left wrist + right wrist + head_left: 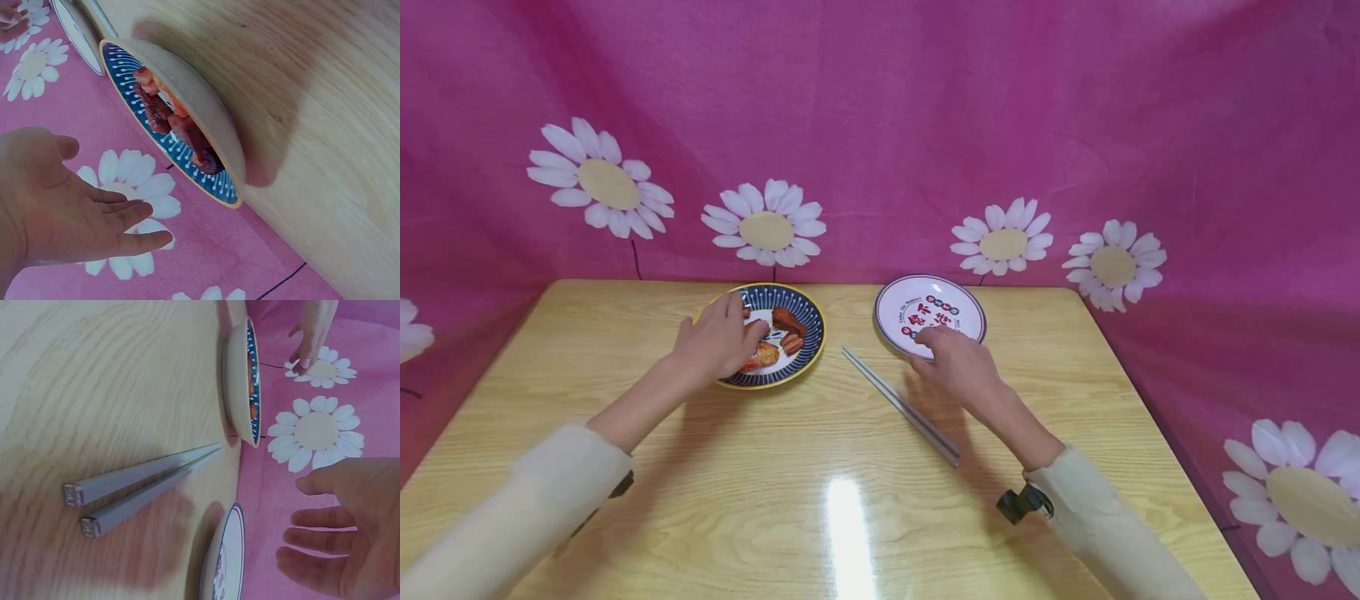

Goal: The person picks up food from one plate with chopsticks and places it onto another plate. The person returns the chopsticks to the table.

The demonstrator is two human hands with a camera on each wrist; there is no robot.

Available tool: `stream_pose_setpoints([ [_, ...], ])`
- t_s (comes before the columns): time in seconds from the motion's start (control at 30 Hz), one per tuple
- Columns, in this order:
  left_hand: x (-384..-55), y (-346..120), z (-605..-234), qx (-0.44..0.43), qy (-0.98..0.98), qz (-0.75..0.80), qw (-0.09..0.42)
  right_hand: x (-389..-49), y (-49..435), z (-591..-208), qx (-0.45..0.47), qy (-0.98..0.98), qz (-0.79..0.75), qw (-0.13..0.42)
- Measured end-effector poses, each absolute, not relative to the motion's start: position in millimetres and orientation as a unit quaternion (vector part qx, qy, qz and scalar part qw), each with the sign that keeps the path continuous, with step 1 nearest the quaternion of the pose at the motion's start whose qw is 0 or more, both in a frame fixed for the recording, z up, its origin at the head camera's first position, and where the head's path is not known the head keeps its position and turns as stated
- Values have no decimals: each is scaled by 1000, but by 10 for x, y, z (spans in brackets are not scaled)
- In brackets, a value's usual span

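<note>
My left hand [718, 337] hovers over the left part of a blue-patterned bowl [815, 321] with a yellow rim. Several pieces of food lie in that bowl, among them a brown drumstick-like piece [788, 321] and an orange-red piece [165, 94]. In the left wrist view the fingers are spread and hold nothing. My right hand [958, 367] is above the near edge of a white plate [891, 304] with red printed characters, its fingers loosely extended and free of any object in the right wrist view. Two grey chopsticks [901, 404] lie side by side between bowl and plate.
Everything stands on a light wooden table [760, 492]. Behind it and along its sides hangs a magenta cloth [880, 125] with large white daisies. A bright light reflection shows on the near part of the tabletop.
</note>
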State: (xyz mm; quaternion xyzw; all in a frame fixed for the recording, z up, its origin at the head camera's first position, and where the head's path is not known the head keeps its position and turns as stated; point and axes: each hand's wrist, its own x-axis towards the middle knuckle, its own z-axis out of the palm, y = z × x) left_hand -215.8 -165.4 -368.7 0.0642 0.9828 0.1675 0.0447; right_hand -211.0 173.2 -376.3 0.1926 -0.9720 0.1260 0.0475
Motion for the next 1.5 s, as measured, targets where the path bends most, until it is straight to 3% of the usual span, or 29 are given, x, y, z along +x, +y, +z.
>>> stream_pose_setpoints([
  [0.67, -2178, -1886, -3900, 72, 987, 140, 36, -2031, 1769, -3986, 187, -970, 141, -55],
  [1.2, -2223, -2137, -4054, 87, 990, 114, 2, -2020, 1764, -4157, 216, -963, 151, -61],
  [1.5, -2283, -2254, -4117, 59, 992, 108, 24, -2009, 1745, -4234, 220, -964, 132, -75],
])
